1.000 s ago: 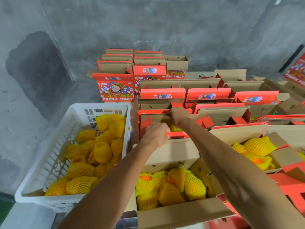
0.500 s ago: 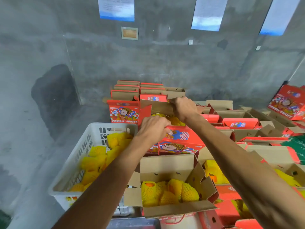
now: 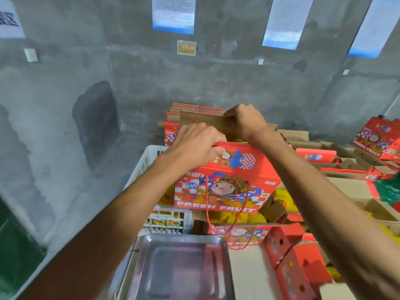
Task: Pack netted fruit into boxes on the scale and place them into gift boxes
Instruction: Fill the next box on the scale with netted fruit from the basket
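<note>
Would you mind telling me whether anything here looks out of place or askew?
Only slightly: the gift box is held tilted above the scale tray, its brown flap up, and its red cord dangles loose.

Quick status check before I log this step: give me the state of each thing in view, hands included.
Left hand: grips the near top edge of the red gift box.
Right hand: grips the brown far flap.
Red gift box: lifted, top open, red cord handle hanging down.
Scale tray: bare.
White crate: mostly hidden by the arm and box.
Boxes at right: open.
</note>
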`<state>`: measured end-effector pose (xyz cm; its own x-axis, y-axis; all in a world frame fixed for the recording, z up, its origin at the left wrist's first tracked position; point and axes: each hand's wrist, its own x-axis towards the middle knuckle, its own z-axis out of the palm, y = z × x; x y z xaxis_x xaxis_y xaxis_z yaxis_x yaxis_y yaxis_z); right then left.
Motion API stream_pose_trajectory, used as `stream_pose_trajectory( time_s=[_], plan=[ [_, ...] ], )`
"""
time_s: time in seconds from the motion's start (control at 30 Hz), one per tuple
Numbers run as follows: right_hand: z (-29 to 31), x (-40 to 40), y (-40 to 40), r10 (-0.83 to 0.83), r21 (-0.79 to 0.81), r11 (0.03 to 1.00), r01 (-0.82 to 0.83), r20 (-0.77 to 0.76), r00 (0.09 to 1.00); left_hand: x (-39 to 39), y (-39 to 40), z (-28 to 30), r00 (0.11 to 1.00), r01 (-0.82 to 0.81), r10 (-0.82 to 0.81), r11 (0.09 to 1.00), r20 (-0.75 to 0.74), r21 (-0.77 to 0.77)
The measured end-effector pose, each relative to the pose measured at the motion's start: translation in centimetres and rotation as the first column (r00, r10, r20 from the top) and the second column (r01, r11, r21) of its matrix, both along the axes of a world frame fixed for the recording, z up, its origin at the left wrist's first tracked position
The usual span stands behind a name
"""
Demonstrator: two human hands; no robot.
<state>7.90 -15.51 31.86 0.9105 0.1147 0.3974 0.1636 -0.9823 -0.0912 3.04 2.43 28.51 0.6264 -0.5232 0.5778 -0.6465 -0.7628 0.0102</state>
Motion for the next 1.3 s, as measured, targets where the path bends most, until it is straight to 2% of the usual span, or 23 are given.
stream_pose_trajectory(
  time_s=[0.3, 0.7, 1.3],
  plan=[
    [-7.3, -6.0, 5.5, 0.157, 0.032, 0.988, -0.153, -0.19, 0.969, -7.4, 6.3, -7.0, 0.983, -0.002, 0.006, 1.0, -0.185, 0.025],
    [-12.5, -7.5, 9.6, 0.171, 0.001, 0.984, -0.179, -0.289, 0.942, -11.0, 9.9, -13.9, 0.923, -0.107, 0.093, 0.994, -0.373, -0.017],
    [-15.0, -9.1, 12.3, 0.185, 0.062, 0.983, -0.174, -0.326, 0.927, -13.6, 12.5, -15.1, 0.935, -0.098, 0.103, 0.995, -0.338, 0.032]
  ],
)
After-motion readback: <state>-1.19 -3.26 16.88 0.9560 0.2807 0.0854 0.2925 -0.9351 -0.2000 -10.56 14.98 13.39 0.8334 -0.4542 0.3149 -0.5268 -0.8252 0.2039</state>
